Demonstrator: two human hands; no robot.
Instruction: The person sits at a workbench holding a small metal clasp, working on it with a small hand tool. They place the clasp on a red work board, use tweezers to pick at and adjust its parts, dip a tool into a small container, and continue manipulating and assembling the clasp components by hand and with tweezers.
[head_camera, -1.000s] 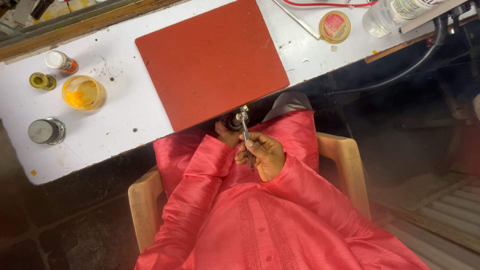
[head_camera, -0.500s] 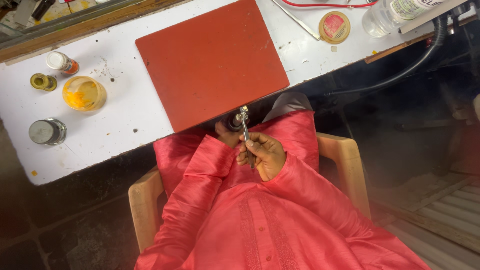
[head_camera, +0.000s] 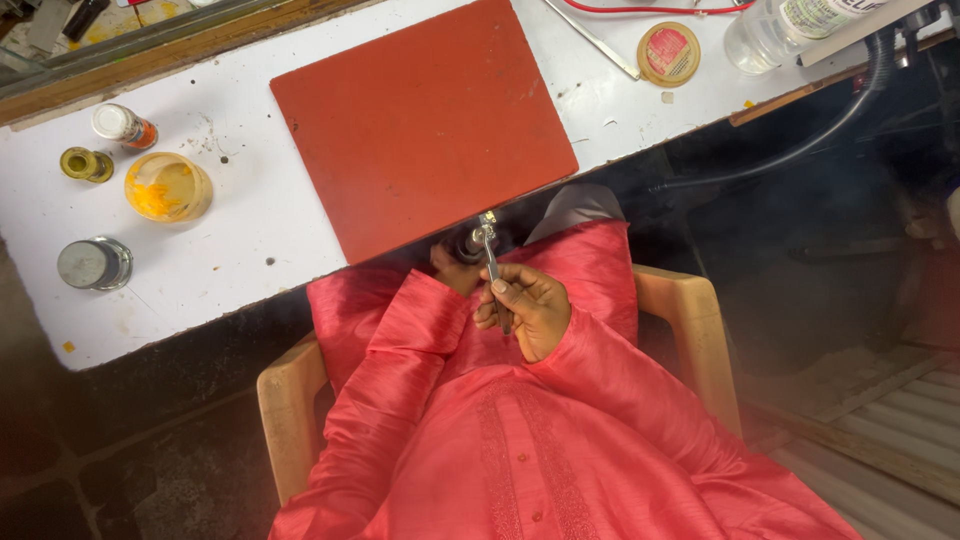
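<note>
My right hand (head_camera: 527, 308) is closed around a slim metal tool (head_camera: 489, 247) that points up toward the bench edge. Its tip meets a small dark round piece (head_camera: 467, 243) held by my left hand (head_camera: 449, 268), which is mostly hidden by the red sleeve and the shadow under the bench. Both hands sit over my lap, just below the front edge of the white bench (head_camera: 250, 250). A red rectangular mat (head_camera: 420, 120) lies on the bench right above them.
Left on the bench stand a glass jar with yellow-orange residue (head_camera: 166, 186), a small brass pot (head_camera: 85, 164), a capped vial (head_camera: 122, 124) and a metal-lidded tin (head_camera: 92, 264). A round tin (head_camera: 668, 52) and clear bottle (head_camera: 775, 30) sit far right. Wooden chair arms (head_camera: 690, 320) flank me.
</note>
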